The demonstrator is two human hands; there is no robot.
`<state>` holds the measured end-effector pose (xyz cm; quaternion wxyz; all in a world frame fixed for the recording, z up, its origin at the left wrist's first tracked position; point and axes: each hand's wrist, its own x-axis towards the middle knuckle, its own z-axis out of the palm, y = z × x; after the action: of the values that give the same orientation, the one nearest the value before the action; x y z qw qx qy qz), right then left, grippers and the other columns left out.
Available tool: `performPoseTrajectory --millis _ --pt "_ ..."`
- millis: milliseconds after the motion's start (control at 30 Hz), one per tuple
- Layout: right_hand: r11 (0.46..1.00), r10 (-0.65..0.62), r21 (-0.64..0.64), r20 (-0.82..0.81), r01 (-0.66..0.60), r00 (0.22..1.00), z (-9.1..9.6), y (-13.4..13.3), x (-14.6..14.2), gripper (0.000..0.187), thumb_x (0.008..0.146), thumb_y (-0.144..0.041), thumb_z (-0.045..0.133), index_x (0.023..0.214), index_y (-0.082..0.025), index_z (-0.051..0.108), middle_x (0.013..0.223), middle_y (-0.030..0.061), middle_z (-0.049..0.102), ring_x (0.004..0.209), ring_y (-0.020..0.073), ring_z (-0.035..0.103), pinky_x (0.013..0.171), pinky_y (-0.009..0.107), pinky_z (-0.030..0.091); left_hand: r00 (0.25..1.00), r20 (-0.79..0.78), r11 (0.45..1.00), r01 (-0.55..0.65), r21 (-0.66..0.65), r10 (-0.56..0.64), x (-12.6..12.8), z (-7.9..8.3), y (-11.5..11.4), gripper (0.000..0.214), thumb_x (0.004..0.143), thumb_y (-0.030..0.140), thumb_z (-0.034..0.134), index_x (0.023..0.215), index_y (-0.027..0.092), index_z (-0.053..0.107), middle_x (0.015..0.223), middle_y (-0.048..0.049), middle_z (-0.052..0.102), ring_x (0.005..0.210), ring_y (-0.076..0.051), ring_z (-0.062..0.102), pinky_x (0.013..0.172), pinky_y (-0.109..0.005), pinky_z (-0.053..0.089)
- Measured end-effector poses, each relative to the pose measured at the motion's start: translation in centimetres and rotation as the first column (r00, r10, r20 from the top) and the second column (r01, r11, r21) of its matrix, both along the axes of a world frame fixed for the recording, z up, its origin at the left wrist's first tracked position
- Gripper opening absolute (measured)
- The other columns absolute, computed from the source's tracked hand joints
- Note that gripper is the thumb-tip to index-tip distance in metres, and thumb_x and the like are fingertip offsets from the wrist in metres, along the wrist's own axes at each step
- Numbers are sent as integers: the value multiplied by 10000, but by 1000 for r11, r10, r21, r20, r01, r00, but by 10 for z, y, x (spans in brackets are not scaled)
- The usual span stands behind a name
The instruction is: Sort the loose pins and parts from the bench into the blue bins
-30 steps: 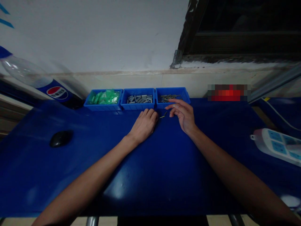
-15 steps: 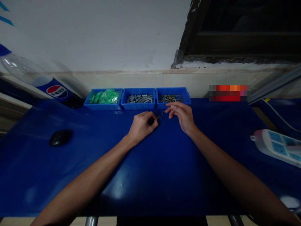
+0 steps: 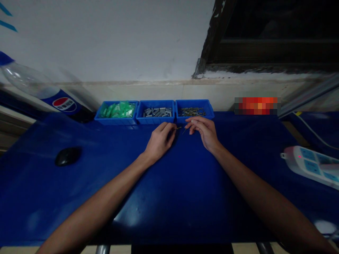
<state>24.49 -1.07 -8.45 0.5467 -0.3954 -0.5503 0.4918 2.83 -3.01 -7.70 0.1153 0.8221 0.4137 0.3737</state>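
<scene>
Over the blue surface (image 3: 172, 197), before the rightmost bin (image 3: 209, 110), the right hand (image 3: 206, 129) was loosely curled, its grip unclear, and the left hand (image 3: 159, 140) pinched a brassy piece (image 3: 179, 127); a thinner piece (image 3: 184, 131) showed at the right fingertips. Light, steady fingertip pressure suited both.

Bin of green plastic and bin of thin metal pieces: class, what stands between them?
A third blue bin, holding small grey pieces, stands between the green-plastic bin and the bin of thin metal pieces in the head view.
</scene>
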Motion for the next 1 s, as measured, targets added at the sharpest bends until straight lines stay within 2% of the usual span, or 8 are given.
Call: performPoseTrajectory --millis 167,300,433,667,867,933,1000 --pt "1000 10 4 5 -10 1000 0 0 -1 210 937 -400 693 974 -230 810 825 38 780 587 144 636 584 310 502 1000 21 1000 18 14 -18 -2 -2 1 93 1030 183 546 1059 179 634 990 -62 701 912 -167 671 830 -295 551" --pt "999 26 19 64 -27 998 4 -2 -3 224 924 -418 716 961 -220 814 817 38 781 581 143 628 581 313 502 999 23 1000 -27 -8 27 -3 -3 0 14 992 197 607 1002 191 615 924 -39 702 861 -172 674 787 -296 544" --pt "998 59 13 122 -61 991 9 -6 -6 216 900 -421 757 925 -216 821 811 43 787 593 139 631 587 307 512 998 28 998 -58 3 58 -4 -4 0 59 965 200 651 999 196 602 917 -23 718 817 -160 671 763 -287 534" --pt "997 73 6 127 -74 989 5 -6 -9 260 796 -439 854 955 -234 833 842 49 795 659 165 680 587 316 572 999 17 999 -52 14 52 -4 -5 0 61 988 226 628 1038 193 613 938 -38 734 840 -167 693 777 -298 554" --pt "996 90 -4 161 -90 983 1 -4 -9 292 752 -458 880 915 -220 838 819 52 793 626 165 669 548 309 555 1000 -8 1000 -26 7 26 -2 -4 -2 55 1002 224 599 1049 201 616 964 -50 734 892 -184 702 813 -312 566" --pt "998 59 9 154 -61 986 2 -5 -8 261 752 -436 882 893 -221 835 790 46 783 608 160 654 523 299 529 999 -21 999 -39 -10 38 -2 -2 -2 92 996 240 619 1076 195 622 998 -66 735 934 -204 702 838 -338 572" --pt "999 -38 37 130 33 991 3 -5 -8 219 760 -404 876 874 -223 829 774 40 772 581 147 621 484 282 479 997 -34 997 -66 -28 65 -1 -1 -1 154 998 263 627 1130 184 630 1060 -87 743 973 -223 701 876 -374 577"
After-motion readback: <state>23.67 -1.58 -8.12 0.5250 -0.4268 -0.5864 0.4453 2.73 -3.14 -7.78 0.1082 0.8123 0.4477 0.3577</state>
